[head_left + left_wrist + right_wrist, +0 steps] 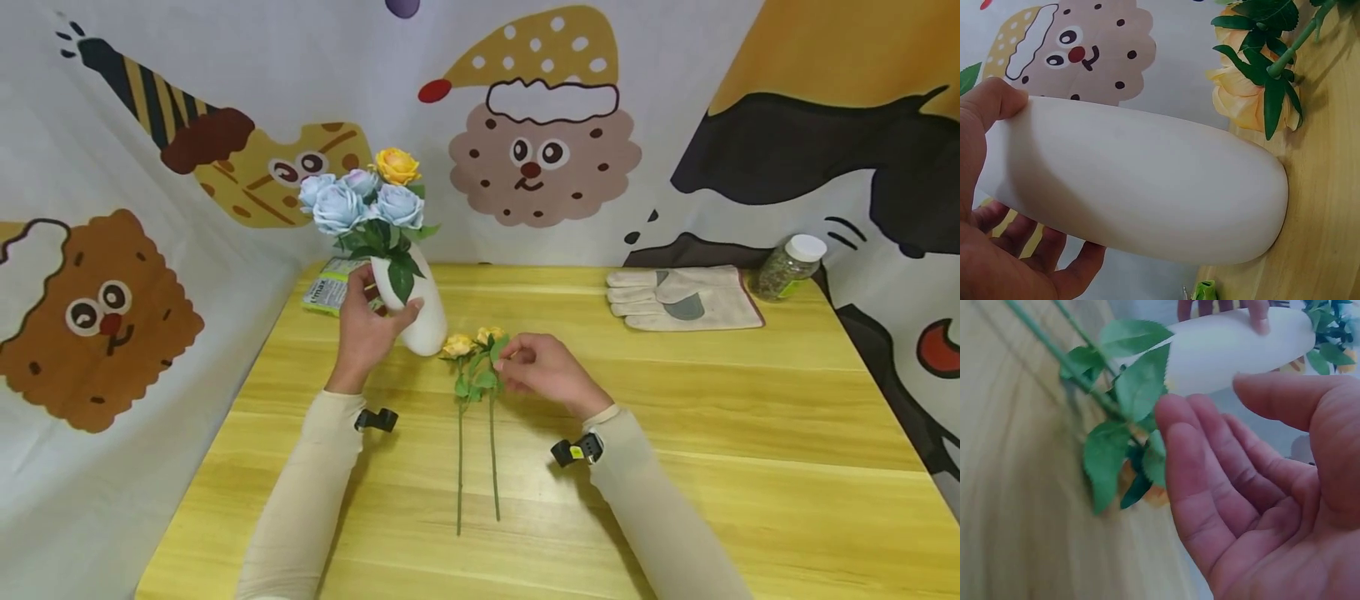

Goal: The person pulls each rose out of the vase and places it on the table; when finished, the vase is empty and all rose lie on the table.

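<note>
My left hand (371,321) grips the upper part of a white vase (423,312), thumb on one side and fingers on the other in the left wrist view. The vase leans, its base on the table. Blue artificial roses (341,207) and one yellow-orange rose (397,167) stand in it. Two yellow artificial roses (457,346) with long green stems (460,467) lie on the table in front of the vase. Beside their leaves (1141,381) is my right hand (551,371); in the right wrist view its thumb and fingers are apart with nothing between them.
A green and white packet (322,296) lies behind the left hand. At the back right are a pale work glove (686,298) and a clear jar with a white lid (787,267). A cartoon-printed cloth (360,50) hangs along the table's back edge.
</note>
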`<state>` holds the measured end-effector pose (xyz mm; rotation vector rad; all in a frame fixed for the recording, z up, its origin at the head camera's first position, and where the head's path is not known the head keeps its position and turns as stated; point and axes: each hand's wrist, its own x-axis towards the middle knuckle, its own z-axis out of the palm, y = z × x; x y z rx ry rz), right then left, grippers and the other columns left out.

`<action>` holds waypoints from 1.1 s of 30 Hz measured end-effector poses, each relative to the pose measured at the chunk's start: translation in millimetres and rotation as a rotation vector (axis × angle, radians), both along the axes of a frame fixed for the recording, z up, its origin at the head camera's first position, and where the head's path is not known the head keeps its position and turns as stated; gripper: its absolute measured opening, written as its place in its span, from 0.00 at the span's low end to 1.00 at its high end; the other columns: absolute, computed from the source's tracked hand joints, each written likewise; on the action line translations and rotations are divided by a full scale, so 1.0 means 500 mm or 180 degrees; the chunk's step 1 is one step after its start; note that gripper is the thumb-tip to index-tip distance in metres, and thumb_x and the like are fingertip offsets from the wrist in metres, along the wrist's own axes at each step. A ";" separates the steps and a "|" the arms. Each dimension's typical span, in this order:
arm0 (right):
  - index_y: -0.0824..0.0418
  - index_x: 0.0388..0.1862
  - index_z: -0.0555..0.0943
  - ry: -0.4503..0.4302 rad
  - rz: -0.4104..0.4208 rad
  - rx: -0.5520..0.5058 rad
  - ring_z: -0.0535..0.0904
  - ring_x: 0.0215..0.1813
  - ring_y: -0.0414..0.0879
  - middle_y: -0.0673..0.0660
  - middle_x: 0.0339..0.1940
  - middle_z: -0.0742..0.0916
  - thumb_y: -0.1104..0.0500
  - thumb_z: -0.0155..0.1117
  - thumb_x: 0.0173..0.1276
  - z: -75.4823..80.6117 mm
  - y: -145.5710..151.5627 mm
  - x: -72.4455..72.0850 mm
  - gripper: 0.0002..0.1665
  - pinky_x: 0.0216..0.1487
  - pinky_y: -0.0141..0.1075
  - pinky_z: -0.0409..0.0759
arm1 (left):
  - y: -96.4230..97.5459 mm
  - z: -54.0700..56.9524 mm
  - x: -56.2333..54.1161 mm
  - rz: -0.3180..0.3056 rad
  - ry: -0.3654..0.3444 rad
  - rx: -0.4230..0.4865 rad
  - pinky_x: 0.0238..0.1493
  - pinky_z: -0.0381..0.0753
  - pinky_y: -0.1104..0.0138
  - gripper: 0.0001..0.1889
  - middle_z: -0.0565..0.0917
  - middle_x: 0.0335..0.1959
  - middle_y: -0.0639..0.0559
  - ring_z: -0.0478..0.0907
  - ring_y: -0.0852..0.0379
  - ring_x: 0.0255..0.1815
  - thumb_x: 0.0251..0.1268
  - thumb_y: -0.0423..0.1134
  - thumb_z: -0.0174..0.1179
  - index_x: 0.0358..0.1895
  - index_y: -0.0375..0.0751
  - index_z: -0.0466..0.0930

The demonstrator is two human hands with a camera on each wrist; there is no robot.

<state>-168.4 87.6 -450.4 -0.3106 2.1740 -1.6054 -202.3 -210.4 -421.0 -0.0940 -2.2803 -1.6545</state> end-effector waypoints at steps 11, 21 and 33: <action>0.62 0.51 0.85 0.0883 -0.0263 -0.0133 0.89 0.38 0.57 0.59 0.37 0.91 0.55 0.67 0.77 0.077 -0.045 -0.029 0.12 0.40 0.51 0.88 | -0.003 -0.004 -0.001 -0.0015 0.0113 -0.0021 0.60 0.81 0.47 0.40 0.76 0.63 0.40 0.78 0.44 0.62 0.58 0.40 0.79 0.70 0.37 0.65; 0.59 0.48 0.86 0.1339 -0.0410 -0.0467 0.89 0.40 0.52 0.56 0.39 0.91 0.57 0.66 0.77 0.152 -0.103 -0.057 0.08 0.37 0.42 0.85 | 0.001 -0.005 0.003 0.0015 0.0144 -0.0006 0.59 0.82 0.49 0.40 0.77 0.63 0.43 0.79 0.46 0.61 0.57 0.40 0.80 0.70 0.38 0.66; 0.62 0.58 0.87 0.1820 -0.0515 -0.0414 0.85 0.46 0.50 0.58 0.48 0.90 0.57 0.63 0.79 0.236 -0.199 -0.100 0.15 0.51 0.38 0.84 | -0.001 -0.006 0.001 0.0003 0.0176 -0.0005 0.58 0.81 0.46 0.40 0.77 0.64 0.43 0.79 0.44 0.62 0.57 0.40 0.80 0.70 0.39 0.66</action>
